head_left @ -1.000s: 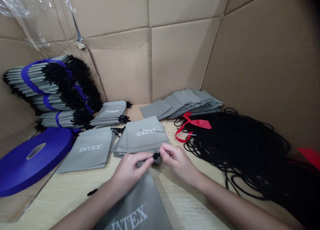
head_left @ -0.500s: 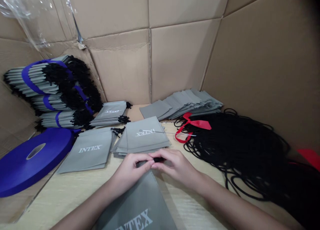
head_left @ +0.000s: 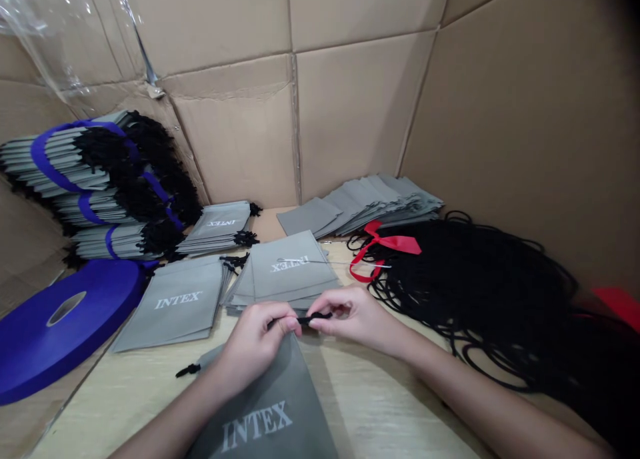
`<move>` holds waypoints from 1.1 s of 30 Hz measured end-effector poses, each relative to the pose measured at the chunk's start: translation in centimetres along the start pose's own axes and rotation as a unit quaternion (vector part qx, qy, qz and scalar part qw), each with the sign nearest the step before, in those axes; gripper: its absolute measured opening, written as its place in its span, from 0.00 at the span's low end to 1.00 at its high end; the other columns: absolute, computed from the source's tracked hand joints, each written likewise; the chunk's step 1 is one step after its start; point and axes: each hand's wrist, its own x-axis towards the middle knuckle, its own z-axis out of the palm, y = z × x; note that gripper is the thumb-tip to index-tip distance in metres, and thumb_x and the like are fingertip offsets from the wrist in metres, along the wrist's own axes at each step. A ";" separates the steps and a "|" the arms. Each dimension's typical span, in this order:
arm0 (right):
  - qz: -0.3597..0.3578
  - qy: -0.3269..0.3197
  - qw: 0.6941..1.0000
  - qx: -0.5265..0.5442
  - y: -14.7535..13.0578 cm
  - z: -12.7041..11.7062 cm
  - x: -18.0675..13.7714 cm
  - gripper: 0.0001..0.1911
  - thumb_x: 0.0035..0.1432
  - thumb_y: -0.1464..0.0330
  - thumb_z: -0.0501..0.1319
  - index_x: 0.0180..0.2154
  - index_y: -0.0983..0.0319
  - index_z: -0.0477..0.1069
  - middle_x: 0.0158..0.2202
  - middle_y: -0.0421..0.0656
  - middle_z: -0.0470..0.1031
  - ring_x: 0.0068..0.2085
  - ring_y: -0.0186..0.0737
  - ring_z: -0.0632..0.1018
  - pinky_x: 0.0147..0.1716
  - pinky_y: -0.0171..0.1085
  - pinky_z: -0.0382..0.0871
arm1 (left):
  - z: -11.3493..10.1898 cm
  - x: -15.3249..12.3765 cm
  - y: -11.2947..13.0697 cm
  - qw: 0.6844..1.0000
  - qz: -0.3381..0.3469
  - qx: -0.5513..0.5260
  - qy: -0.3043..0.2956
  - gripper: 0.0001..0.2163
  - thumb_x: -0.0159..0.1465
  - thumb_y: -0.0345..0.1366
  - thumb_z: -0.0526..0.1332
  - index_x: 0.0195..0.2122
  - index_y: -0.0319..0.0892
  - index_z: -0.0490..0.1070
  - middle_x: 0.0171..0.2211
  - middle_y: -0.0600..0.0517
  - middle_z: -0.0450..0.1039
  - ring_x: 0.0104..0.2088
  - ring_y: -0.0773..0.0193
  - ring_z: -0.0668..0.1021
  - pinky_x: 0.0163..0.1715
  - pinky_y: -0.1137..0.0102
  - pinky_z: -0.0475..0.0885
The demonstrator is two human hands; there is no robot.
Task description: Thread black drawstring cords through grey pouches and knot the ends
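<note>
A grey drawstring bag (head_left: 280, 392) printed INTEX lies in front of me, its top corner at my fingers. My left hand (head_left: 260, 332) pinches the black cord (head_left: 304, 320) where it leaves that corner. Slightly to the right, my right hand (head_left: 350, 316) grips the cord's end between thumb and fingers, and a short dark stretch shows between the hands. From the bag's other corner, past my left forearm, sticks out a knotted cord end (head_left: 188, 371). Just beyond my hands is a stack of grey bags (head_left: 287, 272) with a thin metal rod (head_left: 340, 263) across it.
Corded bags (head_left: 175, 302) lie to the left, near a purple ribbon roll (head_left: 100, 312). Strapped bundles (head_left: 95, 206) are piled behind. Flat grey pieces (head_left: 370, 202) rest at the back; black cords (head_left: 475, 279) with a red tie (head_left: 395, 243) cover the right. Cardboard walls (head_left: 225, 126) surround the table.
My right hand has drawn slightly right, away from the left, exposing more black cord. The knotted cord at the bag's left corner has come into view.
</note>
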 end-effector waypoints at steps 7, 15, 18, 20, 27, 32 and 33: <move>0.036 -0.015 0.998 0.044 0.2 0.0 0.1 0.13 0.49 0.63 0.64 0.35 0.64 0.75 0.26 0.40 0.74 0.26 0.31 0.71 0.25 0.30 0.64 | 0.3 -0.1 -0.3 0.999 -0.007 0.037 -0.025 0.11 0.62 0.36 0.51 0.27 0.40 0.70 0.24 0.55 0.69 0.27 0.68 0.69 0.28 0.76 0.58; 0.023 0.004 0.997 0.070 0.2 0.1 0.1 0.14 0.59 0.57 0.54 0.36 0.62 0.64 0.26 0.39 0.70 0.25 0.30 0.71 0.24 0.29 0.64 | 0.5 0.5 -0.3 0.997 -0.027 -0.063 -0.031 0.15 0.61 0.43 0.52 0.26 0.37 0.67 0.21 0.57 0.60 0.23 0.71 0.61 0.23 0.76 0.54; 0.033 -0.033 0.999 0.020 0.1 0.1 -0.1 0.14 0.59 0.57 0.53 0.34 0.62 0.65 0.25 0.38 0.69 0.23 0.29 0.69 0.22 0.28 0.62 | 0.3 0.5 -0.2 0.996 -0.014 -0.074 -0.054 0.15 0.62 0.42 0.52 0.26 0.37 0.69 0.22 0.56 0.63 0.25 0.70 0.62 0.25 0.76 0.55; 0.049 -0.058 0.997 0.004 -0.1 0.1 -0.2 0.15 0.59 0.58 0.53 0.30 0.63 0.67 0.22 0.38 0.68 0.22 0.29 0.68 0.21 0.28 0.61 | 0.2 0.4 -0.1 0.993 -0.015 -0.085 -0.081 0.15 0.62 0.41 0.52 0.25 0.36 0.69 0.22 0.55 0.64 0.25 0.70 0.63 0.26 0.76 0.56; 0.111 -0.116 0.983 0.092 -0.5 -0.6 -0.3 0.12 0.53 0.64 0.58 0.23 0.65 0.66 0.17 0.35 0.63 0.18 0.26 0.62 0.17 0.26 0.56 | -0.1 0.1 0.4 0.973 -0.039 -0.156 -0.165 0.16 0.61 0.44 0.54 0.24 0.37 0.69 0.20 0.57 0.59 0.22 0.72 0.62 0.23 0.77 0.57; 0.091 -0.137 0.979 0.118 -0.2 -0.9 -0.3 0.11 0.53 0.65 0.58 0.23 0.65 0.67 0.16 0.36 0.66 0.17 0.25 0.61 0.15 0.26 0.52 | -0.4 0.0 0.4 0.968 -0.040 -0.171 -0.176 0.16 0.60 0.45 0.55 0.25 0.36 0.70 0.20 0.56 0.58 0.22 0.71 0.63 0.22 0.77 0.59; 0.087 -0.145 0.978 0.119 -0.1 -1.0 -0.3 0.12 0.54 0.65 0.58 0.23 0.65 0.67 0.17 0.36 0.67 0.16 0.25 0.61 0.15 0.26 0.51 | -0.5 0.0 0.4 0.968 -0.039 -0.172 -0.178 0.16 0.60 0.45 0.55 0.25 0.36 0.70 0.20 0.56 0.59 0.22 0.71 0.63 0.23 0.77 0.59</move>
